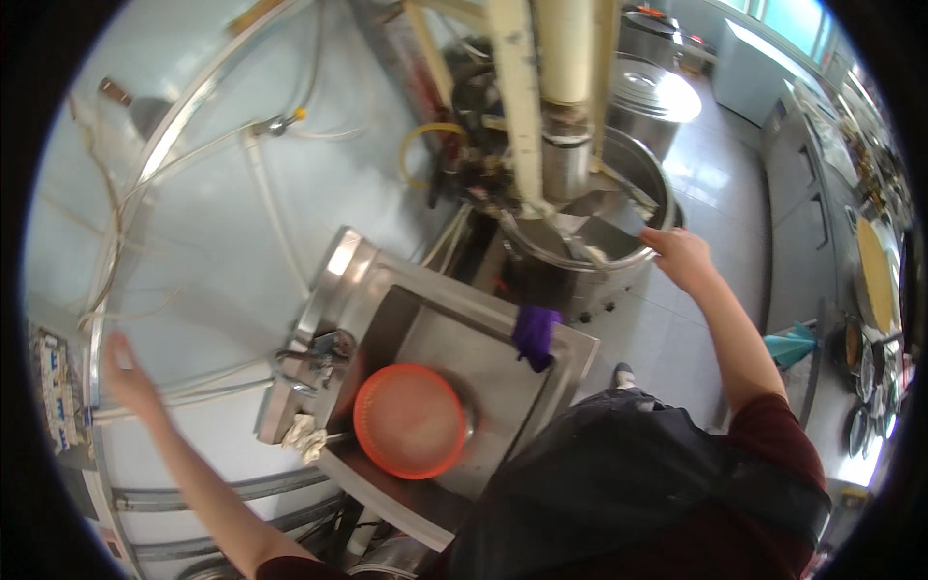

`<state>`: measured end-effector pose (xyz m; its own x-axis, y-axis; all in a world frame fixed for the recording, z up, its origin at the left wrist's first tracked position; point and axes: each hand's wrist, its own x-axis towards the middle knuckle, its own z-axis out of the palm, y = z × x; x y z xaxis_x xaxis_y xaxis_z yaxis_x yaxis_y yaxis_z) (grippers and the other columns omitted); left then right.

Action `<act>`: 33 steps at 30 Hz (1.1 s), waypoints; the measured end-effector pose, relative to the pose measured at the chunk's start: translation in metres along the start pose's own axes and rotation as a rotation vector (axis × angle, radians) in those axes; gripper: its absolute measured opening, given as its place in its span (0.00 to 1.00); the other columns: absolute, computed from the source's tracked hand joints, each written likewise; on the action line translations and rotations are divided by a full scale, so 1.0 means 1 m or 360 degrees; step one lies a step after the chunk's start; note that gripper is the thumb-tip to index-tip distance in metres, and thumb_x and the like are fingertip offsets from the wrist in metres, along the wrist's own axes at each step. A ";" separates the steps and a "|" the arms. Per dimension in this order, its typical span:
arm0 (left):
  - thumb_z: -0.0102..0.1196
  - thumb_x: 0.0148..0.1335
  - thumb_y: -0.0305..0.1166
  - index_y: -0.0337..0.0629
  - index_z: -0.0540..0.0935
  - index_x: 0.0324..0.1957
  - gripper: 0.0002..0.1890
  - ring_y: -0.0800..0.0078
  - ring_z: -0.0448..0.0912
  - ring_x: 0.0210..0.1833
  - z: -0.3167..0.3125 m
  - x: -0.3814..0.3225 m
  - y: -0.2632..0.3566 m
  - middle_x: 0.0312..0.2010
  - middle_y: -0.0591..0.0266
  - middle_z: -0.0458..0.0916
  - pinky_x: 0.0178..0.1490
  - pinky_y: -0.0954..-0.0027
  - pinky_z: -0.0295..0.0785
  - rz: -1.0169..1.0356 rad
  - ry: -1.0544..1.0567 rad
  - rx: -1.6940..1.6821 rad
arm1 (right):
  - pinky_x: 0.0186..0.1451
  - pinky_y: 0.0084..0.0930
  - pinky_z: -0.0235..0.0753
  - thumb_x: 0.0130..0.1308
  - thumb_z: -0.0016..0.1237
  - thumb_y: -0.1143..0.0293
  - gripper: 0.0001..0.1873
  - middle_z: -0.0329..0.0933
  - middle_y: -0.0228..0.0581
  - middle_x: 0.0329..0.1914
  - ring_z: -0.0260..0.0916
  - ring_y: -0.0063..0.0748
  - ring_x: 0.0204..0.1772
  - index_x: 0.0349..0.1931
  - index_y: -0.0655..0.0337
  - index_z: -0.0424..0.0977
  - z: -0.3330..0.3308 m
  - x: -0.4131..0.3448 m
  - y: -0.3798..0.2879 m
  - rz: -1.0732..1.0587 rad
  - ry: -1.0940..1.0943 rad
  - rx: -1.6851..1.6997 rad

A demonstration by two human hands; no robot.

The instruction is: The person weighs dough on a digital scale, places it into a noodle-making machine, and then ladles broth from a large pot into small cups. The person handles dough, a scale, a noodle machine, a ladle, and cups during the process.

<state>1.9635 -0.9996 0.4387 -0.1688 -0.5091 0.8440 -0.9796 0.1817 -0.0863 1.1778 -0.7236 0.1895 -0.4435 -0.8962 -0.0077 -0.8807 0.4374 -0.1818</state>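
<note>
My right hand (678,255) reaches out at the rim of a large round steel pot (573,272). Its fingers are closed on the edge of a grey metal piece (616,221) that lies across the pot's opening; its exact kind is unclear. Above the pot stands a cream-painted metal machine frame (513,94) with a thick vertical tube (567,156). My left hand (129,373) is raised at the far left near the wall's metal edge, blurred, with fingers apart and nothing seen in it. A steel sink (471,395) between my arms holds an orange plastic basket (409,422).
A purple cloth (535,337) hangs over the sink's edge, beside the pot. The faucet (312,362) and a crumpled pale cloth (304,437) are at the sink's left. Another lidded pot (645,94) stands behind. A steel counter with bowls (859,428) runs along the right.
</note>
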 end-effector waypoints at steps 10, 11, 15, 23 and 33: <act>0.45 0.77 0.50 0.31 0.80 0.56 0.27 0.67 0.82 0.51 0.119 -0.241 0.594 0.48 0.54 0.86 0.55 0.70 0.74 -0.1134 -0.1496 -0.2369 | 0.44 0.47 0.79 0.64 0.47 0.70 0.28 0.76 0.52 0.45 0.80 0.55 0.43 0.65 0.37 0.68 -0.004 0.009 0.118 -0.0392 -0.0164 0.0166; 0.41 0.78 0.55 0.32 0.79 0.58 0.31 0.68 0.82 0.49 0.131 -0.239 0.630 0.47 0.55 0.86 0.52 0.70 0.74 -0.1491 -0.1553 -0.2491 | 0.43 0.48 0.79 0.64 0.47 0.71 0.28 0.76 0.53 0.46 0.80 0.55 0.43 0.66 0.38 0.67 0.000 0.011 0.133 -0.0437 -0.0207 0.0198; 0.37 0.77 0.58 0.46 0.75 0.35 0.27 0.77 0.66 0.23 0.163 -0.231 0.716 0.23 0.68 0.72 0.26 0.73 0.59 -0.2059 -0.1001 -0.2710 | 0.38 0.45 0.80 0.62 0.47 0.73 0.30 0.74 0.55 0.43 0.80 0.55 0.39 0.67 0.47 0.65 0.021 0.012 0.170 -0.0705 -0.0053 0.0308; 0.39 0.77 0.56 0.51 0.68 0.28 0.25 0.80 0.53 0.16 0.161 -0.223 0.752 0.16 0.74 0.58 0.18 0.72 0.45 -0.2326 -0.0586 -0.2303 | 0.39 0.43 0.81 0.59 0.51 0.74 0.27 0.75 0.57 0.41 0.81 0.55 0.38 0.61 0.56 0.67 0.009 0.037 0.163 -0.0788 -0.0117 0.0246; 0.36 0.77 0.55 0.49 0.65 0.28 0.24 0.80 0.54 0.15 0.172 -0.226 0.763 0.15 0.72 0.59 0.18 0.73 0.48 -0.2185 -0.0594 -0.2416 | 0.39 0.41 0.83 0.53 0.52 0.72 0.10 0.85 0.49 0.34 0.85 0.50 0.40 0.32 0.63 0.85 -0.067 0.133 0.117 -0.1042 -0.0208 -0.0050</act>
<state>1.2349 -0.8907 0.0912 0.2264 -0.9587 -0.1723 0.3514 -0.0845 0.9324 1.0044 -0.7870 0.2332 0.2062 -0.9782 -0.0252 -0.9666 -0.1996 -0.1609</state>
